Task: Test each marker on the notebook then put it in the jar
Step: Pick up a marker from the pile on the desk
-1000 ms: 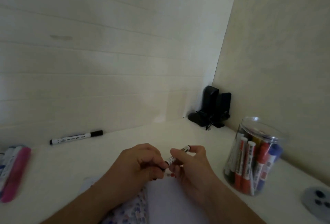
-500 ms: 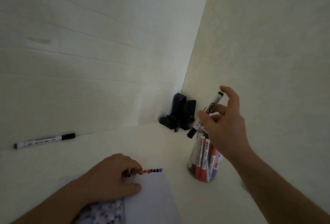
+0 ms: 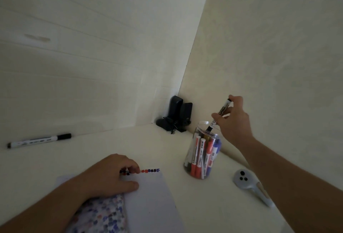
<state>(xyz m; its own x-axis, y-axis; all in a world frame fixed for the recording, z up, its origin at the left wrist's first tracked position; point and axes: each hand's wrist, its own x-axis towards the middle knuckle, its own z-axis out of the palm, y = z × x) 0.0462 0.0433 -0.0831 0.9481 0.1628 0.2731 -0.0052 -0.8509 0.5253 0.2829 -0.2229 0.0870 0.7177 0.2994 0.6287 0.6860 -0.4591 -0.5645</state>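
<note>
My right hand (image 3: 233, 121) pinches a black-capped white marker (image 3: 220, 113) and holds it tilted, its lower tip just inside the mouth of the clear jar (image 3: 202, 151). The jar stands on the desk and holds several red, blue and black markers. My left hand (image 3: 111, 175) rests on the open notebook (image 3: 150, 199), fingers curled at the top edge of the white page. A row of red, blue and black test marks (image 3: 150, 170) runs along that edge. Another black marker (image 3: 39, 140) lies by the back wall at the left.
Two small black speakers (image 3: 178, 115) stand in the desk's back corner. A grey phone (image 3: 248, 184) lies face down right of the jar, partly under my right forearm. Walls close off the desk at the back and on the right.
My two hands held the marker together over the notebook. The right hand then carried it up and right, and now lowers its tip into the jar. The left hand settled on the notebook.
</note>
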